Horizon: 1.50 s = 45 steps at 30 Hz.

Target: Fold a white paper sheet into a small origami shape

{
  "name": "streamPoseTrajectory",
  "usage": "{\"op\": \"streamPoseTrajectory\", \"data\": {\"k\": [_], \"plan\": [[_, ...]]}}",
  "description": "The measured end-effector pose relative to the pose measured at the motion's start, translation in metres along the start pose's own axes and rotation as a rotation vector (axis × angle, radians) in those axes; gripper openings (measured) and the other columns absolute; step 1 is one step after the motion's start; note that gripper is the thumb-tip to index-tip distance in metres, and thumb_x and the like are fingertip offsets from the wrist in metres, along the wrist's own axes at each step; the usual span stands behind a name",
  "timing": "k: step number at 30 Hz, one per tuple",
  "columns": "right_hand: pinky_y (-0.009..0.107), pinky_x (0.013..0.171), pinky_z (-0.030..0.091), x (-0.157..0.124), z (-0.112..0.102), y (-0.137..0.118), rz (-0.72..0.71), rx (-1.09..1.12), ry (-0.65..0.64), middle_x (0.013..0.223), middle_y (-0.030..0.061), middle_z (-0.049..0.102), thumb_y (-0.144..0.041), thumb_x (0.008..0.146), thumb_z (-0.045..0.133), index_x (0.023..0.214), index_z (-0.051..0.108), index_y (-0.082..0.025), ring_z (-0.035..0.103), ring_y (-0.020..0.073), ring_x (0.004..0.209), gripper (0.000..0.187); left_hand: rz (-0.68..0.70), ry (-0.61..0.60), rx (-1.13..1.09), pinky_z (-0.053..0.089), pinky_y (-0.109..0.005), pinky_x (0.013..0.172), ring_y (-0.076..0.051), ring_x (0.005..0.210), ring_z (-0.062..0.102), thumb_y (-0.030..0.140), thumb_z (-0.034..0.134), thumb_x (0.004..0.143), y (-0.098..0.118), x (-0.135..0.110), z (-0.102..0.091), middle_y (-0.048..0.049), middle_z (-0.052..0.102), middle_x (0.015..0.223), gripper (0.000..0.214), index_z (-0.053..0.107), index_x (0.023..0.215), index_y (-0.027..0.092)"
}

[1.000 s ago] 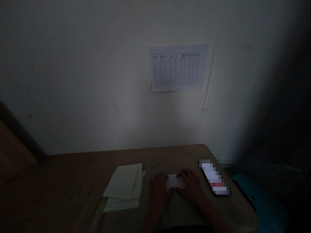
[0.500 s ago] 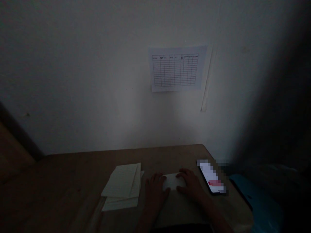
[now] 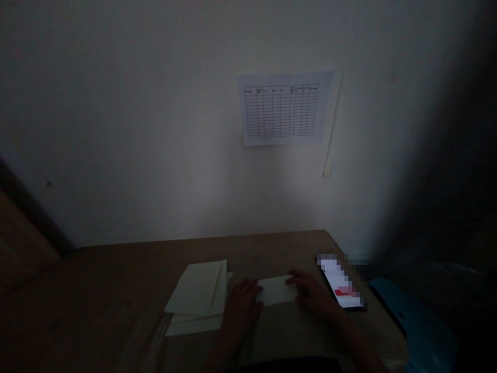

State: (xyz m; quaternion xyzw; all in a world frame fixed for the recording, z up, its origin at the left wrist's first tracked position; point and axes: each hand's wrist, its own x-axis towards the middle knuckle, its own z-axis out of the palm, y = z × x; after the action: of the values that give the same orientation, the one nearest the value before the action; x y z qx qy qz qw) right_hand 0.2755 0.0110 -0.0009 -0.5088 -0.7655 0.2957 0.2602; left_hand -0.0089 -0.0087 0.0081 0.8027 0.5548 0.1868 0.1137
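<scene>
Fingertips (image 3: 254,286) of your left hand (image 3: 241,308) touch the left end of the white paper rectangle (image 3: 276,290), and the fingers (image 3: 294,280) of your right hand (image 3: 312,294) touch its right end. Your fingers on both sides look curled and close together, not widely spread; the light is too dim to tell whether they pinch the paper or only press on it. That rectangle lies flat on the wooden table (image 3: 97,274), between your 2 hands. Just left of your left hand sits a stack of cream folded paper (image 3: 196,295). Just right of your right hand lies a phone (image 3: 339,282), its screen blurred out. Farther right, a blue object (image 3: 411,321) sits by the table's edge, partly in shadow. On the wall (image 3: 116,114) above, a printed grid chart (image 3: 285,109) hangs beside a pale vertical strip (image 3: 332,124).
</scene>
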Motion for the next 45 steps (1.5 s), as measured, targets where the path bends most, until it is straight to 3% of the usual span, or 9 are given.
{"op": "streamPoseTrajectory", "data": {"k": [3,11,15,19,22,29,39,45], "plan": [[0.042,0.116,0.029,-0.003,0.002,0.003,-0.019,0.035,0.036,0.152,0.0016,0.04,-0.009,0.07,0.051,0.132,0.057,-0.03,0.034,0.0206,0.141,0.066,0.034,0.027,-0.013,0.037,-0.051,0.112,-0.028,0.133,0.046,0.02,0.061,0.083,-0.007,0.0,0.003,-0.0048,0.056,0.142,0.04,0.065,0.122,0.026],[0.046,0.111,0.034,0.0,0.013,0.005,-0.077,0.071,0.127,0.141,0.0014,0.055,-0.008,0.067,0.043,0.125,0.063,-0.03,0.046,0.0205,0.131,0.066,0.088,0.011,-0.021,0.038,-0.051,0.112,-0.026,0.135,0.045,0.017,0.054,0.086,-0.02,-0.001,0.006,-0.002,0.056,0.142,0.043,0.064,0.126,0.031],[0.046,0.112,0.032,-0.003,0.018,-0.002,-0.052,-0.07,0.181,0.136,0.0003,0.059,-0.009,0.068,0.043,0.11,0.07,-0.029,0.043,0.0218,0.132,0.054,0.017,0.042,-0.004,0.038,-0.049,0.112,-0.025,0.134,0.045,0.014,0.054,0.082,-0.003,-0.002,0.002,-0.0008,0.058,0.14,0.045,0.067,0.122,0.03],[0.045,0.11,0.032,-0.006,0.019,-0.018,-0.044,-0.207,0.191,0.142,0.0035,0.052,-0.03,0.081,0.055,0.114,0.067,-0.027,0.039,0.0262,0.134,0.035,-0.101,0.138,0.074,0.035,-0.049,0.113,-0.028,0.129,0.05,0.034,0.053,0.089,0.027,0.001,0.005,-0.0057,0.064,0.132,0.03,0.072,0.109,0.024],[0.044,0.108,0.033,-0.005,0.02,-0.027,0.036,-0.276,0.149,0.141,0.0052,0.052,-0.044,0.079,0.064,0.125,0.06,-0.028,0.041,0.0288,0.132,0.049,-0.176,0.161,0.147,0.031,-0.055,0.112,-0.035,0.129,0.048,0.042,0.061,0.082,0.042,0.003,0.012,-0.0142,0.061,0.133,0.044,0.067,0.116,0.016],[0.045,0.108,0.029,0.002,0.031,-0.031,0.148,-0.338,0.159,0.143,0.0086,0.049,-0.059,0.07,0.071,0.128,0.054,-0.028,0.038,0.0338,0.133,0.068,-0.182,0.108,0.11,0.026,-0.054,0.114,-0.037,0.131,0.045,0.055,0.063,0.077,0.04,0.004,0.012,-0.0154,0.058,0.134,0.055,0.063,0.118,0.018],[0.046,0.108,0.028,0.006,0.032,-0.037,0.212,-0.318,0.143,0.142,0.0094,0.047,-0.048,0.067,0.075,0.126,0.053,-0.028,0.037,0.0349,0.134,0.066,-0.259,0.02,0.135,0.02,-0.06,0.114,-0.04,0.136,0.038,0.047,0.058,0.077,0.05,0.009,0.014,-0.0194,0.052,0.14,0.06,0.055,0.127,0.013],[0.044,0.108,0.028,0.006,0.026,-0.035,0.206,-0.27,0.105,0.143,0.0078,0.046,-0.038,0.066,0.073,0.127,0.054,-0.028,0.036,0.0313,0.135,0.064,-0.227,-0.01,0.1,0.023,-0.056,0.114,-0.036,0.133,0.042,0.035,0.057,0.076,0.045,0.006,0.003,-0.0158,0.055,0.138,0.055,0.056,0.127,0.016]]}}
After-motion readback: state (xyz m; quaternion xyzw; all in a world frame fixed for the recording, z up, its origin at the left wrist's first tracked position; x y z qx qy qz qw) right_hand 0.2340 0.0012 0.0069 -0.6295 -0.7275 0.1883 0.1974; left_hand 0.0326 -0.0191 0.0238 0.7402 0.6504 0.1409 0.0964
